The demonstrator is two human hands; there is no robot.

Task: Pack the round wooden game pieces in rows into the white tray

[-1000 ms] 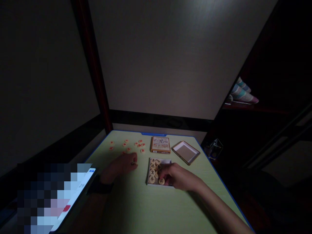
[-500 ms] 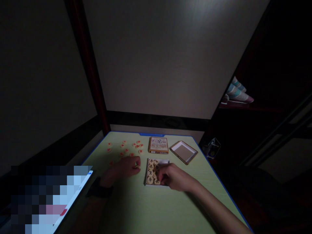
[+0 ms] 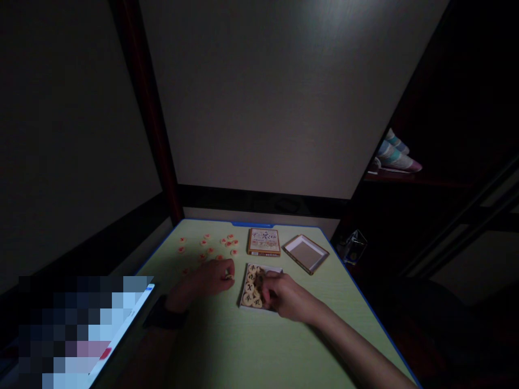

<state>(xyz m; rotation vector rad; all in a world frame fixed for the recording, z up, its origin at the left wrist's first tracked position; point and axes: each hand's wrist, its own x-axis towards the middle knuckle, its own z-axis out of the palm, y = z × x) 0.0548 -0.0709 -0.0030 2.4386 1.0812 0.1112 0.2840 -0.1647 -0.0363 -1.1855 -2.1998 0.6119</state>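
Note:
A small white tray (image 3: 248, 268) lies in the middle of the green table (image 3: 251, 346), holding several round wooden pieces with black marks (image 3: 250, 287). My right hand (image 3: 286, 294) rests over the tray's right half, fingers curled and pinched on one of those pieces. My left hand (image 3: 211, 278) lies just left of the tray, fingers closed around a small piece at its fingertips. Several round pieces with red marks (image 3: 208, 246) are scattered on the table beyond my left hand.
An orange printed box (image 3: 264, 241) and an empty box lid (image 3: 305, 253) lie at the table's far side. A lit, blurred screen (image 3: 85, 329) sits at the near left. A dark post (image 3: 154, 135) stands at the far left corner; a shelf with folded cloth (image 3: 395, 154) is to the right.
My right hand has shifted a little left and farther over the tray, covering more of the black-marked pieces. My left hand has crept slightly toward the tray.

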